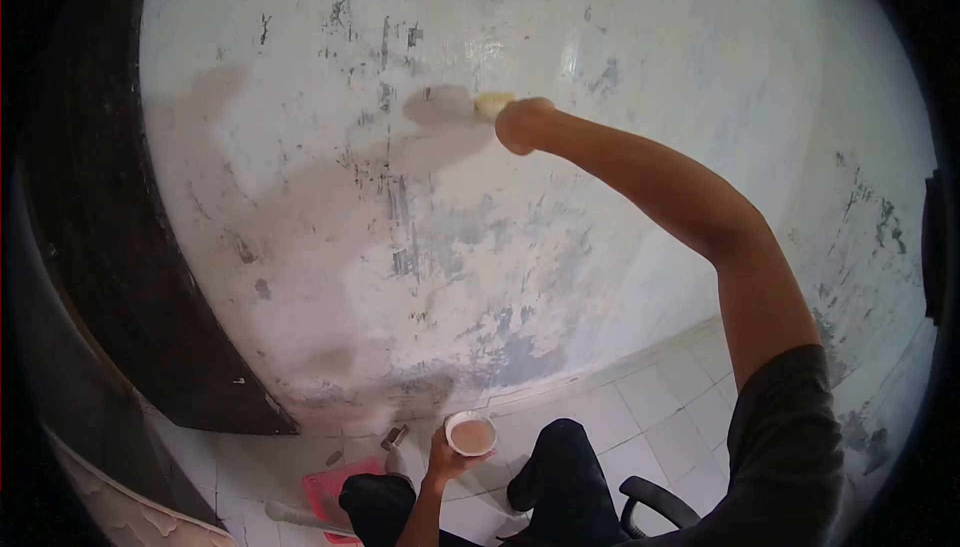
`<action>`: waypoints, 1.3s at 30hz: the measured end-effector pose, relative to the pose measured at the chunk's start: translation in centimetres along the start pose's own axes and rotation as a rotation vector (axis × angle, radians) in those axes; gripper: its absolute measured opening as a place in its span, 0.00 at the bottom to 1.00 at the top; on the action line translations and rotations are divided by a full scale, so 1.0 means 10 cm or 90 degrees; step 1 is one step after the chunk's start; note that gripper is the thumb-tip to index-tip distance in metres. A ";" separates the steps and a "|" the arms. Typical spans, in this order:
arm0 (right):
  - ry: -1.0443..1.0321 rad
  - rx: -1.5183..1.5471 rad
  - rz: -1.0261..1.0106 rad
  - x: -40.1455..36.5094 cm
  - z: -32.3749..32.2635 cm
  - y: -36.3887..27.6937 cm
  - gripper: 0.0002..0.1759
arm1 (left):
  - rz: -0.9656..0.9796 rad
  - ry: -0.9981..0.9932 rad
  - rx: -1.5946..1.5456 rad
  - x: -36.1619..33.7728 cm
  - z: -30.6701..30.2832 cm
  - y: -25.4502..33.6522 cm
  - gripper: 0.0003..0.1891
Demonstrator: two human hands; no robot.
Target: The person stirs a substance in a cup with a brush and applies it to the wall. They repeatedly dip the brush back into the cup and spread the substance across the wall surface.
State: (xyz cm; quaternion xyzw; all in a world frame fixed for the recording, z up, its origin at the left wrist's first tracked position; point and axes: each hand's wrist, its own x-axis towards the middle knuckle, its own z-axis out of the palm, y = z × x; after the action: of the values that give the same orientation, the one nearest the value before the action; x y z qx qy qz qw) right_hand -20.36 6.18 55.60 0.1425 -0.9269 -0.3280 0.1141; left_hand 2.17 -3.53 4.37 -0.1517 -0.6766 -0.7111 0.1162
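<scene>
My right hand (525, 125) is stretched out to the wall (330, 247), its fingers closed round a paintbrush. Pale yellow bristles of the paintbrush (494, 104) show at the hand's left side, close to or against the wall; the handle is hidden. Low in view, my left hand (448, 459) grips a white bowl (488, 450) from its left side and below. Pinkish-brown liquid (470, 436) fills much of the bowl. White and grey patches, dark scraped marks and some wet, shiny spots cover the wall.
A dark door or panel (90, 177) stands at the left. On the white tiled floor (650, 417) lie a pink-red tray (325, 490) and a small brown-and-white item (394, 438). A pale tube-like thing (300, 517) crosses near my knee. At lower right is a black chair armrest (660, 497).
</scene>
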 end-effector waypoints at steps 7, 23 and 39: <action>-0.082 0.052 -0.055 0.04 -0.13 0.24 0.19 | 0.050 -0.008 0.076 0.10 0.08 0.06 0.33; 0.390 0.239 0.279 0.79 -1.57 1.23 0.18 | 0.053 -0.046 0.048 0.22 0.27 0.02 0.34; 0.378 0.164 0.256 0.91 -1.17 1.12 0.18 | 0.047 -0.024 0.067 0.19 0.21 0.13 0.35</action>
State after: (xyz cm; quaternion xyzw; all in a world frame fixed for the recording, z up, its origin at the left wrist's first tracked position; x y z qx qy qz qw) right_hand -27.46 4.73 72.74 0.0598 -0.8966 -0.1239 0.4209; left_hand 1.04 -1.45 6.37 -0.1836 -0.7092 -0.6667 0.1375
